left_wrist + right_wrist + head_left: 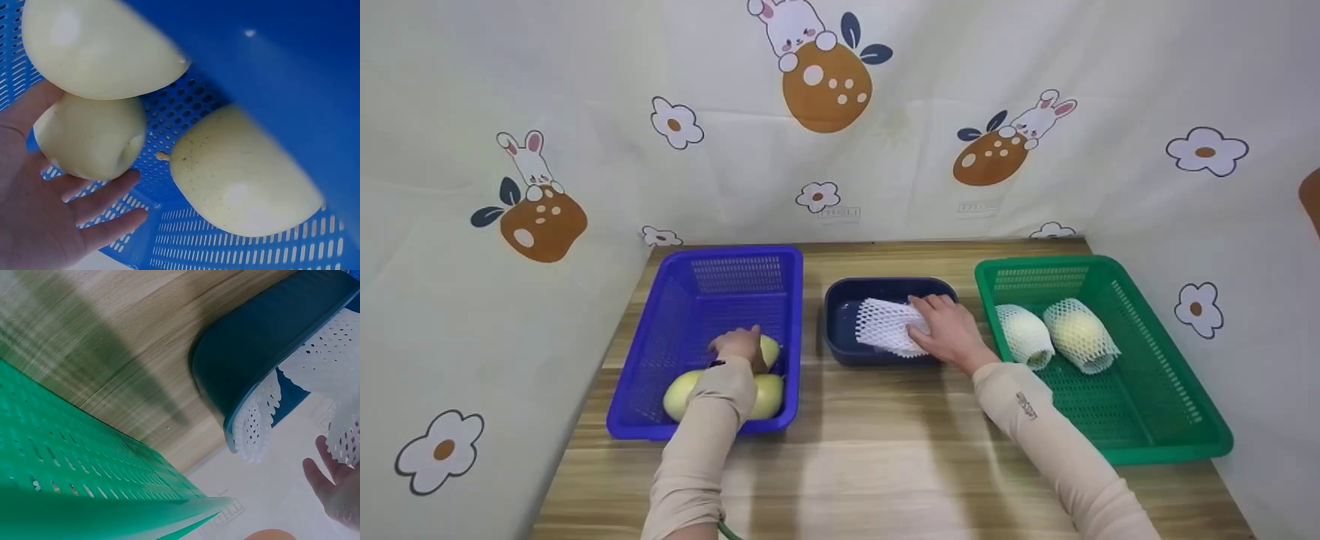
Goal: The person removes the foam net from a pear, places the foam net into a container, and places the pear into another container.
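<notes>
Inside the blue basket (619, 390) lie three pale yellow-green pears, one of them with a stem (242, 174). My left hand (739, 345) is at the farthest pear (769, 351). Seen from the left wrist, its thumb and spread, fairly straight fingers lie around a pear (90, 135) below a larger one (101, 50). A navy box (840, 349) in the middle holds white foam netting. My right hand (949, 330) holds one foam net (889, 326) by its right end. In the right wrist view, that net (343, 433) rises above the box; some fingertips are hidden behind it.
On the right a green basket (1177, 375) contains two pears in white foam nets (1024, 337), (1080, 337). All the containers stand on a wood-grain table (870, 465). Patterned cloth (900, 165) encloses the back and both sides.
</notes>
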The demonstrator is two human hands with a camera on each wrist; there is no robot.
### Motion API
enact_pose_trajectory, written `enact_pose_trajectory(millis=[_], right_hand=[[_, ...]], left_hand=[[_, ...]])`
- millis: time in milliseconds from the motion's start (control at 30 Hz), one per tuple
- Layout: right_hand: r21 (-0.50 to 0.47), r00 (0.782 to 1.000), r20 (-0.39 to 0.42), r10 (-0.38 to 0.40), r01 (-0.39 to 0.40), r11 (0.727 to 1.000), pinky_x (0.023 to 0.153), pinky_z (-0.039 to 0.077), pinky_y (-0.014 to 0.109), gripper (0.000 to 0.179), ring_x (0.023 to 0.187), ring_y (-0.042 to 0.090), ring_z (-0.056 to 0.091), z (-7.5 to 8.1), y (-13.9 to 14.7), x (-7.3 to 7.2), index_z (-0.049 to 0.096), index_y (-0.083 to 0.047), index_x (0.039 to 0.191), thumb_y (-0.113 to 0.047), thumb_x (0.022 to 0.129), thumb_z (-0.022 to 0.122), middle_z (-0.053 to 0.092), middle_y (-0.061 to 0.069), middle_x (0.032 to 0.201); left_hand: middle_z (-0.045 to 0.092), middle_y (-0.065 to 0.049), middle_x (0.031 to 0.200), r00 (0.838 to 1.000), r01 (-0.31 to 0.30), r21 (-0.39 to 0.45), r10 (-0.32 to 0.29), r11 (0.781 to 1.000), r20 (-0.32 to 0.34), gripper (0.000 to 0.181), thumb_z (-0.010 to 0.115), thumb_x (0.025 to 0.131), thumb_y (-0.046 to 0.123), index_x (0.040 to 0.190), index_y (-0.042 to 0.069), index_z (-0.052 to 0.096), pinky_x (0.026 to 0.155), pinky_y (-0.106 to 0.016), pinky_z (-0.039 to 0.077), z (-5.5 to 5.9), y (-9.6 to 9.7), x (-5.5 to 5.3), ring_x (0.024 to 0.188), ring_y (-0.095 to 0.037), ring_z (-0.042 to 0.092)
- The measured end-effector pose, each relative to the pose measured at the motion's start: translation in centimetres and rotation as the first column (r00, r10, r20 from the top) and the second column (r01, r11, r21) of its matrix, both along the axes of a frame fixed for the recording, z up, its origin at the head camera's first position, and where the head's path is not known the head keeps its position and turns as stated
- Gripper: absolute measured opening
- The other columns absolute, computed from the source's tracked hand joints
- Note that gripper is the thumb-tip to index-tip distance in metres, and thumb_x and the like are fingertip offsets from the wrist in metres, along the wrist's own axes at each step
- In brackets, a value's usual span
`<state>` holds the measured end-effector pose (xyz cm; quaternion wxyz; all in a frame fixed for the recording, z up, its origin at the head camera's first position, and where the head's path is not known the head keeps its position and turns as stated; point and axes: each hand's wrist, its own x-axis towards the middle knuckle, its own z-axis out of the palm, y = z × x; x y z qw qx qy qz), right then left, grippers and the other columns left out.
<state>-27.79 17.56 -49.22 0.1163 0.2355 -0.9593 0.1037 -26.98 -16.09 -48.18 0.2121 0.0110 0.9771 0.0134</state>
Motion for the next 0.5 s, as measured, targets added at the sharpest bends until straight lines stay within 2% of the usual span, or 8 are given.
enact_pose_trajectory(millis=[267,500], right_hand=[[-0.126,0.991,-0.130,0.010,-0.027,0.992,0.075,0.044,0.042,0.043,0.097,0.028,0.051,0.51,0.15,-0.09,0.054,-0.007,0.119,-0.029,0.082,0.053,0.056,0.011,0.106],[-0.168,0.976,-0.216,-0.004,-0.033,0.985,0.075,0.044,0.041,0.036,0.094,0.028,0.053,1.02,0.54,-0.35,0.060,-0.005,0.110,-0.029,0.084,0.053,0.058,0.012,0.103]], left_hand=[[0.045,-0.029,0.119,1.000,0.002,0.000,-0.002,1.000,-0.009,0.075,0.072,0.070,0.029,0.131,0.003,0.036,0.074,-0.064,0.035,-0.28,0.45,-0.04,0.102,-0.049,0.044],[0.043,-0.028,0.121,1.000,0.017,-0.024,-0.017,1.000,0.012,0.076,0.069,0.072,0.028,0.134,0.004,0.032,0.075,-0.063,0.035,-0.26,0.66,-0.20,0.104,-0.047,0.044]])
